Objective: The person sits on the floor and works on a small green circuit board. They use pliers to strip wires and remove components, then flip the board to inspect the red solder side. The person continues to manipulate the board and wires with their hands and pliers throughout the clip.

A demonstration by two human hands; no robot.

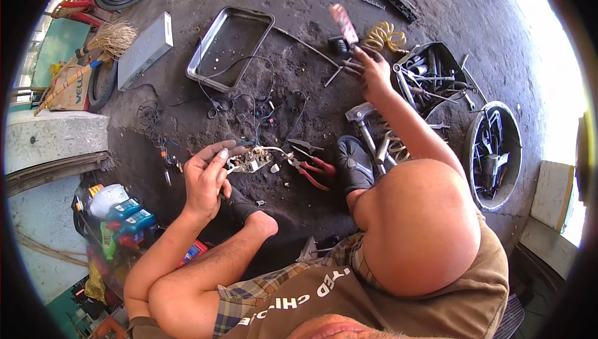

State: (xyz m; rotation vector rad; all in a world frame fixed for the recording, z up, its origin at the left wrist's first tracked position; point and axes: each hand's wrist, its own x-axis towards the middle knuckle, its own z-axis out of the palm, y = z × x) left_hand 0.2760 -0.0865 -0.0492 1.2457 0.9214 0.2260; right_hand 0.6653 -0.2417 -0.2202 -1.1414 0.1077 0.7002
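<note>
Person squats on dark, oily floor [299, 3], knees up, tools spread all round.

Big items first: metal tray [230, 46] upper centre-left w/ a few small bits inside; grey flat box [144, 49] left of it; two dark tubs of tools, one by the right hand [430, 74], one further right [495, 152]. Broom [112, 39] far left. Oil bottles [121, 211] lower left. Hammer [361, 115] lies between right arm and foot. Yellow coiled cable [385, 36] just past the right hand. Red-handled pliers [310, 169] on floor, right next to the board.

Left hand [208, 177] grasps a small circuit board [249, 161], fingers curled over its left end; board's long axis runs roughly left-right, wires trailing off up/left to black cables [249, 99].

Right hand [374, 71] stretched far fwd, away from board, fingers spread and touching loose metal rods [339, 68] on floor by a pink-handled screwdriver [344, 24]. Can't tell if it's actually gripping one; looks mostly open.

Key relation: board sits at left hand, well apart from right hand; tools being reached lie up-right of board, so right hand is nearer them.
</note>
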